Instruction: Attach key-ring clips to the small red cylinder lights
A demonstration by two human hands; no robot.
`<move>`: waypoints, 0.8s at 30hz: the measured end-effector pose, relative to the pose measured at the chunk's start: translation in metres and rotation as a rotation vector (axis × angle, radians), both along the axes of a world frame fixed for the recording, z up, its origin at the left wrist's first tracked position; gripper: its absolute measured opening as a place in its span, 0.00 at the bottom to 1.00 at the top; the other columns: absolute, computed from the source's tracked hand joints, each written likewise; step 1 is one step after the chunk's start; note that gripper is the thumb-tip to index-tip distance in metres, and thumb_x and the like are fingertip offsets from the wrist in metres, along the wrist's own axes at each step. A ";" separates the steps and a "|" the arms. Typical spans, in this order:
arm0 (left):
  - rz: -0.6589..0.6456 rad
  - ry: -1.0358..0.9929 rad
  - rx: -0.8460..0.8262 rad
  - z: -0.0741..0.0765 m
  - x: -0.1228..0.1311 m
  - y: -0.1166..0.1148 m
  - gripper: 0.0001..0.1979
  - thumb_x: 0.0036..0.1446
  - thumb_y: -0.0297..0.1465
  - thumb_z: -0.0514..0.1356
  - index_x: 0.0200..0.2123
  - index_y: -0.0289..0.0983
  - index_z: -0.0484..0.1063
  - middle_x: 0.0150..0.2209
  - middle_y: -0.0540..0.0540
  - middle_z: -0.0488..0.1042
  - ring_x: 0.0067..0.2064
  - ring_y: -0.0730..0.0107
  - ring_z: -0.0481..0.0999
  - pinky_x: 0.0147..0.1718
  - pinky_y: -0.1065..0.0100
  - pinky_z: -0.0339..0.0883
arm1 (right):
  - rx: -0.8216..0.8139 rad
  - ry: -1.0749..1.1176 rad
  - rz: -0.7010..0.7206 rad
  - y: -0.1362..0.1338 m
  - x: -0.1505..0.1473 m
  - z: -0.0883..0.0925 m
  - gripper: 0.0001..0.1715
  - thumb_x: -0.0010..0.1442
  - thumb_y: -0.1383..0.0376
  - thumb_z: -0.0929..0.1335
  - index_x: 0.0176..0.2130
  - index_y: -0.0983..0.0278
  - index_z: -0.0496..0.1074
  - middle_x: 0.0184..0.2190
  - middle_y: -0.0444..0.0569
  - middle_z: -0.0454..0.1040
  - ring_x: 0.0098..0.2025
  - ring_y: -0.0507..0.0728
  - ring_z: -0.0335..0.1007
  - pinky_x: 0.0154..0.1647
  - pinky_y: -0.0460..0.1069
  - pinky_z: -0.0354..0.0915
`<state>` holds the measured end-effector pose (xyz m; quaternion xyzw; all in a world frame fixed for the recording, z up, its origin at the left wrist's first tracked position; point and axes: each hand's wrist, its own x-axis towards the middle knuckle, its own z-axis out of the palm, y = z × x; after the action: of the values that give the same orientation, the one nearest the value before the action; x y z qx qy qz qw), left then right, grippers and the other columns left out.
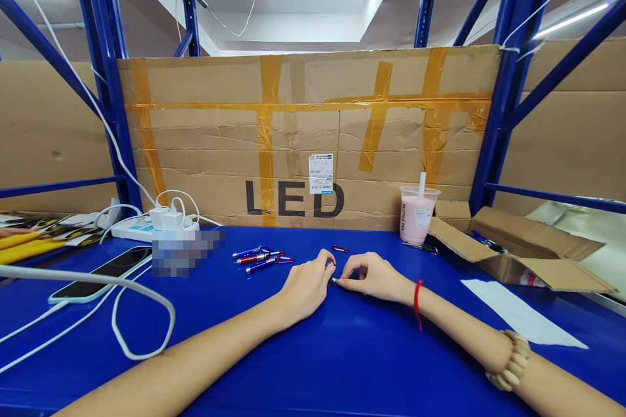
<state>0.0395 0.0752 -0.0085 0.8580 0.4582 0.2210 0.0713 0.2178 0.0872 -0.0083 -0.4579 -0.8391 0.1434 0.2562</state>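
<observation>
My left hand (307, 285) is closed above the blue tabletop, its fingertips pinched around something small that the fingers mostly hide. Just right of it, my right hand (372, 275) pinches a small silvery piece (334, 281) between thumb and finger. The two sets of fingertips are close together but apart. Left of my left hand lie several slim, shiny pen-like tubes: a blue one (248, 251), a red one (253, 258) and a purple one (261, 266) among them. A short red piece (340, 249) rests on the table just beyond my fingers.
A pink drink cup (417, 216) with a straw stands at the back right, by an open cardboard box (508, 267). White paper (523, 313) lies nearer. At left are a phone (100, 273), a power strip (134, 229) and looping white cables (169, 319). A large cardboard panel (215, 156) closes the back.
</observation>
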 end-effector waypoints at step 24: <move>0.041 0.013 0.003 0.002 0.001 -0.001 0.06 0.63 0.29 0.47 0.44 0.39 0.56 0.36 0.52 0.66 0.37 0.69 0.67 0.33 0.72 0.59 | 0.043 -0.061 -0.037 -0.002 0.000 0.002 0.17 0.52 0.59 0.63 0.43 0.55 0.68 0.43 0.44 0.65 0.23 0.46 0.60 0.23 0.43 0.55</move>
<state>0.0402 0.0745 -0.0065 0.8498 0.4761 0.2173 0.0625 0.2179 0.0854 -0.0066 -0.4719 -0.8407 0.1065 0.2431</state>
